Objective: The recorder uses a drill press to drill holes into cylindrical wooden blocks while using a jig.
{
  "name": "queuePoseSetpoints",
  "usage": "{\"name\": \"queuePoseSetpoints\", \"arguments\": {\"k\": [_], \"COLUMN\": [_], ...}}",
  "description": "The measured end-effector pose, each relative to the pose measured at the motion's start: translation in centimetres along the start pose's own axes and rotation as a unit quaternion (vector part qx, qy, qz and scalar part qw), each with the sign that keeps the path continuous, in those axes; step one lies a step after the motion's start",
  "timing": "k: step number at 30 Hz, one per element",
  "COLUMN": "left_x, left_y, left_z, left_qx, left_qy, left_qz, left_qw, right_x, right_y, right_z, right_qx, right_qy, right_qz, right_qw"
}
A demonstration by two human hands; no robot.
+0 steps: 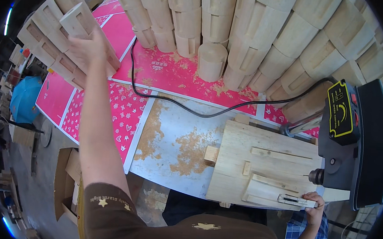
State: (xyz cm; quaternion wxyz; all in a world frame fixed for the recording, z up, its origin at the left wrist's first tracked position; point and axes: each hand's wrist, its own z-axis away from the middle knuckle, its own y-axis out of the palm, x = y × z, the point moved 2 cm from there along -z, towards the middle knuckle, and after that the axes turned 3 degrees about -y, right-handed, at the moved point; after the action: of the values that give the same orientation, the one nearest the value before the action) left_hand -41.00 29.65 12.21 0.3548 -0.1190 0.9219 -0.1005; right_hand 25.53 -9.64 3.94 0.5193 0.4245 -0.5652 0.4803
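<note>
Seen from above, a person's left hand (89, 48) reaches up to a pale wooden block (78, 20) among stacked blocks at the left of a pink-covered table (127, 76); the thumb is spread against the block, the other fingers are hidden, so how firm the hold is cannot be told. At lower right, the right hand (314, 203) is half closed, fingers bent around the end of a strip (262, 194) on a wooden board (230, 167), beside a black drill (372, 142)
</note>
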Motion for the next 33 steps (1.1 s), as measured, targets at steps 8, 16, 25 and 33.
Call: {"name": "queuePoseSetpoints", "arguments": {"k": [8,16,25,33], "left_x": [-8.9,-8.5,-3.7,-7.0], "left_y": [-3.5,-1.9,-14.1,-26.2], "left_z": [23.7,27.3,21.4,20.6], "left_qx": [0.520,0.488,0.613,0.819], "left_qy": [0.089,-0.059,-0.436,-0.196], "left_qz": [0.434,0.383,0.567,0.427], "left_qw": [0.730,0.782,0.335,0.330], "right_x": [0.1,0.0,-0.4,-0.9], "right_y": [0.3,0.6,1.0,-0.1], "right_z": [-0.1,-0.2,1.2,-0.1], "right_qx": [-0.020,-0.011,0.061,0.028], "right_qy": [0.000,-0.019,-0.066,-0.059], "right_qz": [-0.029,-0.032,-0.043,0.023], "right_qw": [0.999,0.999,0.995,0.998]}}
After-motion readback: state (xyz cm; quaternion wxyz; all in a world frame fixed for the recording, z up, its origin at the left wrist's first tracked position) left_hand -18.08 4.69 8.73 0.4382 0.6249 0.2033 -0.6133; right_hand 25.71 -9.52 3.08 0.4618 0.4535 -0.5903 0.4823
